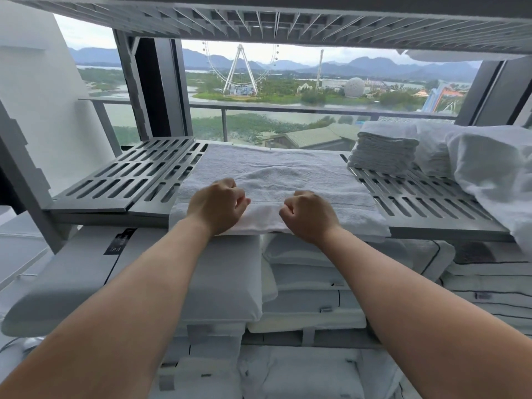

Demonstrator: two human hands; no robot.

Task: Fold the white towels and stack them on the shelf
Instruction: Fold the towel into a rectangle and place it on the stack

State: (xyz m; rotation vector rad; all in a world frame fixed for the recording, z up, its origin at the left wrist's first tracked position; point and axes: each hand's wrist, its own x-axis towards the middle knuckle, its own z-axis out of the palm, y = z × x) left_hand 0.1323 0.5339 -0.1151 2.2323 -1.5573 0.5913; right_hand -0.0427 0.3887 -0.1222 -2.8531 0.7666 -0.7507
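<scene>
Left hand (pixel 217 204) and right hand (pixel 306 216) are close together and apart, knuckles up. Each has its fingers curled tight, gripping the near edge of the white towel (pixel 276 171). The towel lies flat on the slotted grey shelf (pixel 135 174) and extends away from both hands. A stack of folded towels (pixel 384 151) sits beyond and right of the right hand. Pillows (pixel 218 283) lie below the wrists.
</scene>
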